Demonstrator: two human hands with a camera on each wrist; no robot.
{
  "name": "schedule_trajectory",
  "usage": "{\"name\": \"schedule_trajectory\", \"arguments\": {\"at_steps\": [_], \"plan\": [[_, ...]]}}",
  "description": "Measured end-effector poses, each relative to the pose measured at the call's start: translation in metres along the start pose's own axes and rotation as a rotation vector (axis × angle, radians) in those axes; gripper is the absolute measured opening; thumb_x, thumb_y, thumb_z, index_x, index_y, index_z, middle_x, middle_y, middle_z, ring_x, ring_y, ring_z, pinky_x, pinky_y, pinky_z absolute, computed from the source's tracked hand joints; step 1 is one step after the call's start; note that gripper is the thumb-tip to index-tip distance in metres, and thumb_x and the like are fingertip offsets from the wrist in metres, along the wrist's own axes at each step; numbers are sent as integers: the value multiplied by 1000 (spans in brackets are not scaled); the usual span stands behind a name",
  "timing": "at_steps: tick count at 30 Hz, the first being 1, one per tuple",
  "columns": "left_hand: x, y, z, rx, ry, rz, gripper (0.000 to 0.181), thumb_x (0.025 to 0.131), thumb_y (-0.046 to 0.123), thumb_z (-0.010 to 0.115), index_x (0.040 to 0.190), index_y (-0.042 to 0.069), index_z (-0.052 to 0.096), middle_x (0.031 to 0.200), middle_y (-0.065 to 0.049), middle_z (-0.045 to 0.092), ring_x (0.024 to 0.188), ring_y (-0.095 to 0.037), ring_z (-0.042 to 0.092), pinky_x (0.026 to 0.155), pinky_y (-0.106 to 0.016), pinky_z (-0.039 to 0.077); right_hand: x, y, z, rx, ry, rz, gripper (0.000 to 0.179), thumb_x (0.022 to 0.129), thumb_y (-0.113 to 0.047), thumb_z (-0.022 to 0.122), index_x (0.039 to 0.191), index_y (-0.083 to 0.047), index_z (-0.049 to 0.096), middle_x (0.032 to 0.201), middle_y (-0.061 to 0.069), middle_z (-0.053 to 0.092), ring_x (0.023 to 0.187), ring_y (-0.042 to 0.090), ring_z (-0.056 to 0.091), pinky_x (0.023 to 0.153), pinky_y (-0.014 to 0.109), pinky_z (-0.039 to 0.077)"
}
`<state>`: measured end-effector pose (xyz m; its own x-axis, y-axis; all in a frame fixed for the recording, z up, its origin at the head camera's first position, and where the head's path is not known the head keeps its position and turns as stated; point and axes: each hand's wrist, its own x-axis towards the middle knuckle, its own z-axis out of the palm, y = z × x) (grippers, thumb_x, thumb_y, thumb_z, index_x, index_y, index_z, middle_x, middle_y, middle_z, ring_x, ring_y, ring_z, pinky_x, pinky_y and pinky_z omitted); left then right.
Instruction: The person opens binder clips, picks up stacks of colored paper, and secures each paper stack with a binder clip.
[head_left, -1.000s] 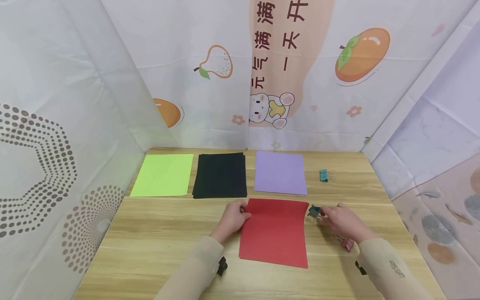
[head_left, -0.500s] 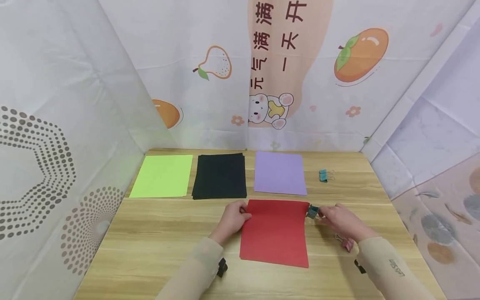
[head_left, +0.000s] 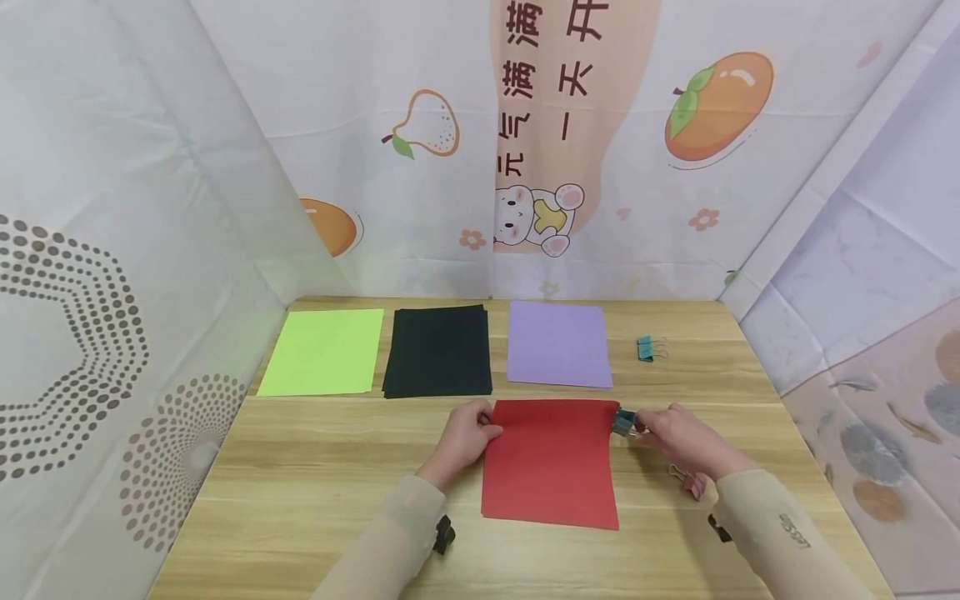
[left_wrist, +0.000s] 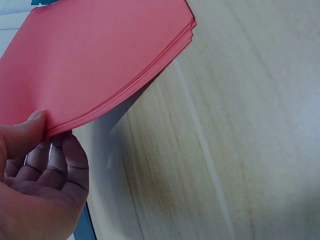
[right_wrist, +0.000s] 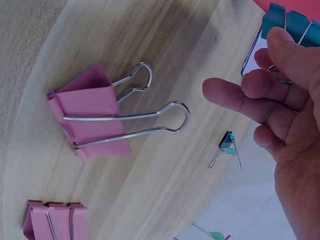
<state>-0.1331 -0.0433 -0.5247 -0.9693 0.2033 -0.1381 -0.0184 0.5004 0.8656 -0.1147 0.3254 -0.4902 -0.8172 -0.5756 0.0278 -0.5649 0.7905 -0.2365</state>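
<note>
My left hand (head_left: 461,437) pinches the left edge of a stack of red paper sheets (head_left: 551,467). In the left wrist view the thumb lies on top of the red stack (left_wrist: 100,55), with curled fingers below, and the lifted edge bends above the table. At the stack's upper right corner, my right hand (head_left: 682,437) pinches a teal binder clip (head_left: 623,422) by its wire handles. The right wrist view shows the thumb on that clip (right_wrist: 287,25), beside the red paper. How far the clip's mouth reaches over the sheets is hidden.
Yellow-green (head_left: 322,352), black (head_left: 437,352) and purple (head_left: 560,344) paper stacks line the table's back. Another teal clip (head_left: 647,348) lies right of the purple stack. Two pink binder clips (right_wrist: 92,117) lie near the right hand. Fabric curtains (head_left: 435,208) enclose the table.
My right hand has brought the teal clip slightly left and onto the red stack's upper right corner. The left hand keeps its pinch on the left edge.
</note>
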Motion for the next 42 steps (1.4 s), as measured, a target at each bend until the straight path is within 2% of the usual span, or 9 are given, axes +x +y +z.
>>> {"name": "schedule_trajectory", "arguments": {"at_steps": [8, 15, 20, 29, 37, 42], "plan": [[1, 0, -2, -17, 16, -12, 13, 89, 1, 76, 94, 4, 65, 88, -6, 65, 77, -18, 58, 72, -32, 53, 3, 0, -7, 18, -13, 4, 11, 94, -12, 72, 87, -14, 63, 80, -9, 70, 66, 4, 58, 73, 42, 50], [2, -2, -3, -32, 40, 17, 11, 88, -2, 75, 93, 2, 66, 87, -7, 67, 75, -17, 59, 69, -30, 54, 5, 0, -16, 103, 21, -39, 13, 94, -7, 71, 86, -11, 62, 74, -3, 68, 61, 0, 54, 57, 29, 52], [2, -3, -4, -36, 49, 17, 11, 88, -2, 76, 93, 3, 66, 88, -7, 67, 75, -16, 60, 69, -29, 54, 7, -1, -21, 129, 40, -57, 10, 93, -5, 72, 88, -10, 65, 78, -3, 71, 64, 0, 57, 60, 29, 54], [1, -3, -6, -38, 46, 16, 11, 88, -2, 76, 93, 3, 66, 88, -7, 67, 75, -16, 59, 70, -30, 54, 9, -2, -27, 161, -13, -29, 6, 95, -7, 70, 92, -10, 66, 85, -2, 72, 69, -1, 58, 64, 29, 56], [1, -4, -4, -64, 24, 4, 12, 89, 0, 75, 93, 7, 66, 92, -5, 68, 80, -17, 59, 72, -30, 55, 11, -4, -24, 180, -40, -55, 4, 95, -8, 70, 93, -9, 66, 82, -5, 70, 66, -3, 50, 60, 25, 50], [-1, -3, -3, -63, 25, 21, 13, 89, 0, 75, 92, 7, 65, 91, -5, 67, 80, -17, 59, 73, -31, 54, 12, -8, -23, 166, -49, -70, 7, 95, -9, 72, 91, -11, 65, 81, -8, 69, 66, -2, 51, 59, 26, 49]]}}
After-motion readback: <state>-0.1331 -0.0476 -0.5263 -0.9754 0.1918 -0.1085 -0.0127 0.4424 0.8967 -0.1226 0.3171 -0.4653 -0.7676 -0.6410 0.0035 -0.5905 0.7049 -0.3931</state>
